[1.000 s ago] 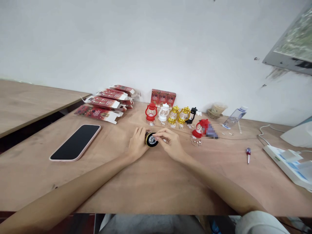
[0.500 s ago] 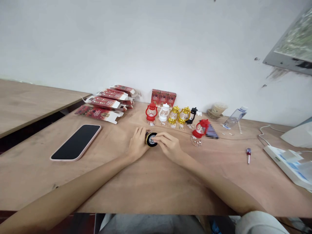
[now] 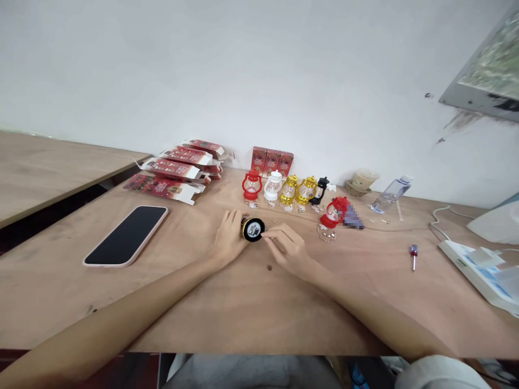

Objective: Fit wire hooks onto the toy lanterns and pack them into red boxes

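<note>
The right hand point(image 3: 288, 249) has drawn back from the little black lantern point(image 3: 253, 229), where half a second ago its fingertips were pressed onto the underside; its fingers are now curled, pinched on something too small to make out. The lantern lies on its side on the table point(image 3: 259, 302), base facing the camera, gripped by the left hand point(image 3: 229, 237). The uncovered base suggests the work there has reached a pause.

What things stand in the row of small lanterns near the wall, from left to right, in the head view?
Red lantern → white lantern → first gold lantern → second gold lantern → black lantern.
</note>
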The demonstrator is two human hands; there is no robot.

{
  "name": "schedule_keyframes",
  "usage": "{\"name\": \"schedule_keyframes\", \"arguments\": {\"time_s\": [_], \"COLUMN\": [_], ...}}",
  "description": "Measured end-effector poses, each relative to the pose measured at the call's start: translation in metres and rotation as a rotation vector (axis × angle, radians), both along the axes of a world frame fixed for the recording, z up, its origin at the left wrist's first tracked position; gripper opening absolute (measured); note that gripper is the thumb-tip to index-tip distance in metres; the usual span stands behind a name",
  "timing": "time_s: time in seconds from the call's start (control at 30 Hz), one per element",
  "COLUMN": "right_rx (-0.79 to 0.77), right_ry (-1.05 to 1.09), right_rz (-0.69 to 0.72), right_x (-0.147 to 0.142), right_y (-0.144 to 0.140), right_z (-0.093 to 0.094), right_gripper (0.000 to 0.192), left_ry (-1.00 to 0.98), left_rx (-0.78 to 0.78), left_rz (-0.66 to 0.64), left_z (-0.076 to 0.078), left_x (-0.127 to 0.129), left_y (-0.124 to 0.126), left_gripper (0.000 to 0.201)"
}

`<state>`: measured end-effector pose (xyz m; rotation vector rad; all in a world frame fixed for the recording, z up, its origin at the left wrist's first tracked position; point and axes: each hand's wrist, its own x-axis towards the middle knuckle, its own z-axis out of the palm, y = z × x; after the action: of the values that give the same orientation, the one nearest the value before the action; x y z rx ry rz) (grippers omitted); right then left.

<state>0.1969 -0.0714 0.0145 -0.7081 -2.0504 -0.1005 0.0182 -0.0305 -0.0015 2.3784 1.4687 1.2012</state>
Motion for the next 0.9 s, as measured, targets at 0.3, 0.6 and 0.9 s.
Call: {"name": "schedule_keyframes", "arguments": {"time_s": [0.3, 0.6, 0.9], "right_rx": [-0.363, -0.485, -0.163], "right_ry": [-0.307, -0.453, -0.004], "right_rz": [0.085, 0.132, -0.060], "right_x": [0.044, 0.026, -0.005], "right_y": [-0.034, -0.021, 0.006], "right_z": [-0.011, -0.004, 0.026], "right_gripper": [0.019, 0.010, 0.012], "left_ry": [0.006, -0.004, 0.011], "left_rx": [0.007, 0.014, 0.019], "left_rz": [0.006, 0.025, 0.005], "left_z": [0.001, -0.001, 0.000], "left_x": [0.000, 0.000, 0.000], "left_y": [0.000, 0.001, 0.000], "left_gripper": [0.026, 0.027, 0.028]}}
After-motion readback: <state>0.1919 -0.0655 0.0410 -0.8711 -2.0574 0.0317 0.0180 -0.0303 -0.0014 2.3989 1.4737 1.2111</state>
